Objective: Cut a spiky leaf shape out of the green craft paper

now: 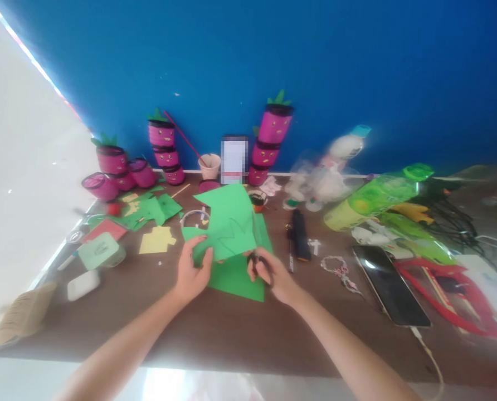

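My left hand (195,268) grips the left lower edge of a green paper sheet (227,214) with dark zigzag lines drawn on it. In my right hand (276,273) is a pair of scissors (257,257) with dark handles; the fingers are in the loops and the blades point up along the sheet's right edge. Whether the blades are cutting is too blurred to make out. Beneath the held sheet, another green sheet (240,281) lies on the brown table (215,334).
Magenta stacked cups with green tops (265,153) line the blue wall, near a screen device (234,159) and a white cup (209,167). Green scraps (148,209) and yellow paper (156,239) lie left. A phone (393,284), green bottle (378,197) and bracelet (338,270) occupy the right.
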{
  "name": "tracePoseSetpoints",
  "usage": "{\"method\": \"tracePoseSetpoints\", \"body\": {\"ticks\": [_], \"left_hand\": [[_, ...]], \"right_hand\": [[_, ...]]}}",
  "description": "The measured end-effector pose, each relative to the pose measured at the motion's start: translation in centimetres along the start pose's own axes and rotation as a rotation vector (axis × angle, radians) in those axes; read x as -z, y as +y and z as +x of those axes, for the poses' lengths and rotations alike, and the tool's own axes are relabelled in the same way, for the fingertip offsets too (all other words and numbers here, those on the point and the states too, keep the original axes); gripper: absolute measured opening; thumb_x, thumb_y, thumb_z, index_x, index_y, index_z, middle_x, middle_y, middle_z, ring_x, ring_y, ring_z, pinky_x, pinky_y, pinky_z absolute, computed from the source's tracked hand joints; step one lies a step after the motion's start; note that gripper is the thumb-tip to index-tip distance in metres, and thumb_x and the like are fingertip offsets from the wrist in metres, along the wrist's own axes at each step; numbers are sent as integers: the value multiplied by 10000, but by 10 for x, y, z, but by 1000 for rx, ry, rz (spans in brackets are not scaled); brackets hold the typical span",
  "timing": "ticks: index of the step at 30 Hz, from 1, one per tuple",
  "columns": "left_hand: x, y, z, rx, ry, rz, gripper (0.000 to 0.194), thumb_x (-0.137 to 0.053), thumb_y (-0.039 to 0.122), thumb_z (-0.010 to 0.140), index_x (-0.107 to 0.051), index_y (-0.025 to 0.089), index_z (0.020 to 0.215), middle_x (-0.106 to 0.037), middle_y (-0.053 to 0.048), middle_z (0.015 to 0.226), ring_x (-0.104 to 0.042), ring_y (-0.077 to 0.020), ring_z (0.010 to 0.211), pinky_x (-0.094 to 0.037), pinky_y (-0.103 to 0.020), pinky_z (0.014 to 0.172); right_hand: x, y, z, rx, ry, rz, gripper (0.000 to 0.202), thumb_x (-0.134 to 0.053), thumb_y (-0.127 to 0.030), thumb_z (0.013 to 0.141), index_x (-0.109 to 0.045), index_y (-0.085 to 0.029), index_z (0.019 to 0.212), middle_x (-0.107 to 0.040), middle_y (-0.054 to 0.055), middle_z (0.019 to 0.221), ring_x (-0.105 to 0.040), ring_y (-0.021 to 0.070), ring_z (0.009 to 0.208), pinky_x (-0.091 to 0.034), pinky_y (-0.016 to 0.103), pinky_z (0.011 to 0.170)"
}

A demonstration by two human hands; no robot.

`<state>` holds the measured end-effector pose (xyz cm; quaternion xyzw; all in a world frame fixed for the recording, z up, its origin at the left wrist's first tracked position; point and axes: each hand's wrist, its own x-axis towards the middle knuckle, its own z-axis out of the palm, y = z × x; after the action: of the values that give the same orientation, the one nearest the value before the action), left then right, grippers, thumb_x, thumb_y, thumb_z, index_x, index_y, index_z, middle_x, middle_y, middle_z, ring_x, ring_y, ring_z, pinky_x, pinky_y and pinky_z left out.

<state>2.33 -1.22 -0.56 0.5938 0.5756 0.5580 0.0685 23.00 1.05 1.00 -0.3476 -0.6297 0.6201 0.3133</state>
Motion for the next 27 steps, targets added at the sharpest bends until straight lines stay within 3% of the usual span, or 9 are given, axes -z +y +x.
{"method": "tracePoseSetpoints", "body": {"ticks": [9,27], "left_hand": [[0,3,-1,-3,-41,-10,244,-560,219,795,-514,191,1032,-600,-77,973,-608,-174,908,-498,-326,795],[1,5,-1,-14,-28,-13,244,-569,220,791,-515,190,1027,-603,-75,950,-611,-177,894,-499,-334,786]], "right_hand": [[-1,0,-1,11,2,-126,496,-323,-662,804,-467,-188,780,-513,10,672,-464,127,627,-374,270,613],[-1,-1,-1,4,14,-177,481,-311,-660,810,-440,-197,775,-502,-1,656,-447,122,611,-368,270,609]]}}
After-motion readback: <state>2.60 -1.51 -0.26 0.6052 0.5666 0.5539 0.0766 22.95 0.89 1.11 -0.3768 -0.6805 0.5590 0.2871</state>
